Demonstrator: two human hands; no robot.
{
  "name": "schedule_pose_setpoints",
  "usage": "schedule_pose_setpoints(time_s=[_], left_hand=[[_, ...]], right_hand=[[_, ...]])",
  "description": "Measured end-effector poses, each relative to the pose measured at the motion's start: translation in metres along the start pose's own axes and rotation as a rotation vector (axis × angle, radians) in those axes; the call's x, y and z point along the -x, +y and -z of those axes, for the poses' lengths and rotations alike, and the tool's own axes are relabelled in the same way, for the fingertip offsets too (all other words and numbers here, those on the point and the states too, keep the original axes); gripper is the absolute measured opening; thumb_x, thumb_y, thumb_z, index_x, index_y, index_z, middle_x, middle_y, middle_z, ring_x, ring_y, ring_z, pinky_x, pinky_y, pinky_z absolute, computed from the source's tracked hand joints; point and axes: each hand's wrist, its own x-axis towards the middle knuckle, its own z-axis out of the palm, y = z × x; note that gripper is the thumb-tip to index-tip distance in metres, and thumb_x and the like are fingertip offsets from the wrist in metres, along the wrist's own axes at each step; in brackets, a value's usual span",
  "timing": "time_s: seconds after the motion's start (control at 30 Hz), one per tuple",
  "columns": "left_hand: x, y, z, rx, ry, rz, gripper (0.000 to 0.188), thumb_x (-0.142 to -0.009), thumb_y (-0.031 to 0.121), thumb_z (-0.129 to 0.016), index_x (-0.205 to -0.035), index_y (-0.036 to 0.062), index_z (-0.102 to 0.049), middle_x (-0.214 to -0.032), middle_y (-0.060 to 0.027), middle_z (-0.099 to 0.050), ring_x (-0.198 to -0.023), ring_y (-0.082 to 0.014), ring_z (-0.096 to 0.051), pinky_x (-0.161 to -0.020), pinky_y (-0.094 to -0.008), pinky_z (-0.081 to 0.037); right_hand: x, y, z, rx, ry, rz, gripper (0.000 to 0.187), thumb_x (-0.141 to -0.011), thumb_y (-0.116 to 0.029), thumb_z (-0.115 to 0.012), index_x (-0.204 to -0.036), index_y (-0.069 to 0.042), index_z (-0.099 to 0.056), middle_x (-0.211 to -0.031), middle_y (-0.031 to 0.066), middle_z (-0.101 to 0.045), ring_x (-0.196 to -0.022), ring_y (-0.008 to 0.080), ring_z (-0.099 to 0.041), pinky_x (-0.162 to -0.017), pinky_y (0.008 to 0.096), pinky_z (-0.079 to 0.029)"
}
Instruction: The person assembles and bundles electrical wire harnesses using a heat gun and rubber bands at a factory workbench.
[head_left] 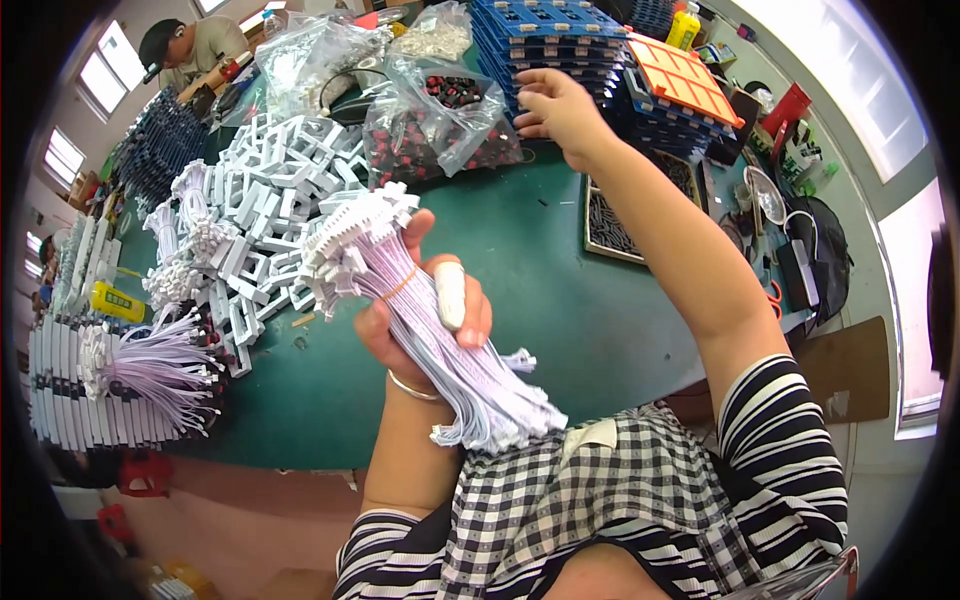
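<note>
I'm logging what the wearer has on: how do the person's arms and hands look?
The short sleeves are black-and-white striped. The left hand has a silvery bangle at its wrist and a white finger wrap; the right hand is bare.

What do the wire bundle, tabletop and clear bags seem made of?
Wire bundle: probably plastic-coated; smooth, pale strands curve together.
Tabletop: smooth green surface, perhaps rubber matting; unclear.
Clear bags: likely thin plastic film, being glossy, wrinkled and see-through.
</note>
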Motion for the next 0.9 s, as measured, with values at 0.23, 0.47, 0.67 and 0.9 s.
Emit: schedule_pose_setpoints(time_s=[0.23, 0.47, 0.67, 0.9], left_hand=[[-0.009, 0.003, 0.011, -0.293, 0.662, -0.263, 0.044, -0.085, 0.031, -0.046, -0.124, 0.0102, -0.042, -0.103, -0.0095, -0.059, -0.084, -0.0215, -0.058, -0.08, -0.0382, -0.046], [-0.008, -0.006, 0.027, -0.651, 0.572, -0.269, 0.05, -0.089, 0.016, -0.058, -0.132, 0.0171, -0.033, -0.121, 0.0023, -0.045, -0.108, -0.0151, -0.044, -0.094, -0.0352, -0.036], [-0.008, -0.032, -0.039, -0.991, 0.341, -0.093, 0.042, -0.083, 0.017, -0.067, -0.118, 0.0035, -0.049, -0.111, -0.0046, -0.055, -0.098, -0.012, -0.05, -0.086, -0.029, -0.041], [-0.014, 0.001, -0.06, -1.761, -0.139, 0.265, 0.033, -0.079, 0.022, -0.07, -0.104, 0.0028, -0.059, -0.096, -0.0038, -0.064, -0.084, -0.0099, -0.058, -0.074, -0.0266, -0.047]], right_hand=[[0.136, -0.006, 0.026, -0.128, -0.183, -0.096, 0.025, -0.089, -0.015, -0.052, -0.109, -0.001, -0.053, -0.098, 0.007, -0.059, -0.08, 0.0137, -0.059, -0.071, 0.0268, -0.049], [0.223, 0.005, 0.033, 0.273, -0.015, 0.542, 0.031, -0.081, -0.012, -0.062, -0.108, -0.001, -0.055, -0.094, 0.0107, -0.061, -0.081, 0.0174, -0.061, -0.071, 0.0283, -0.049], [0.197, -0.025, 0.01, 0.358, -0.572, -0.065, 0.064, -0.074, -0.019, -0.07, -0.126, -0.001, -0.039, -0.112, 0.0209, -0.055, -0.101, 0.0329, -0.055, -0.088, 0.0373, -0.042], [0.211, -0.023, 0.037, 0.407, -0.618, 0.052, 0.044, -0.076, -0.019, -0.068, -0.111, 0.0, -0.05, -0.094, 0.0156, -0.059, -0.091, 0.0269, -0.057, -0.083, 0.0353, -0.044]])
